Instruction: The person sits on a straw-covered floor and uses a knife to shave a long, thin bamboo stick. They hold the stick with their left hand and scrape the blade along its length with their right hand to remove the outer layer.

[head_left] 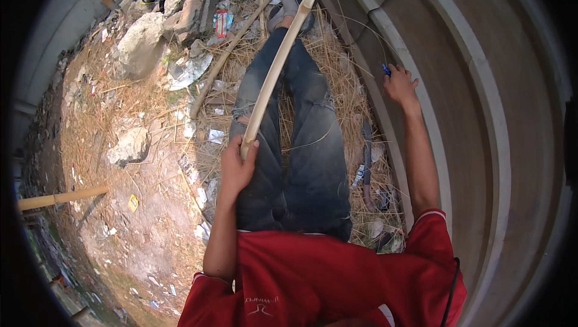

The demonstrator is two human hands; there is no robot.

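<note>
I sit on straw-covered ground with my legs in worn jeans point(301, 146) stretched forward. My left hand point(236, 161) grips the near end of a long pale bamboo strip point(280, 62). The strip runs up over my legs toward the top of the view. My right hand point(400, 85) reaches out to the right, against the concrete step point(415, 68). A small blue object point(386, 70) shows at its fingertips. A thin fibre curves from near that hand over the straw.
Large rocks point(141, 41) and litter lie on the dirt to the upper left. A second stick point(232, 50) rests on the straw. A knife-like tool point(366, 158) lies beside my right leg. A pale pole point(60, 197) sticks in from the left. Concrete steps rise on the right.
</note>
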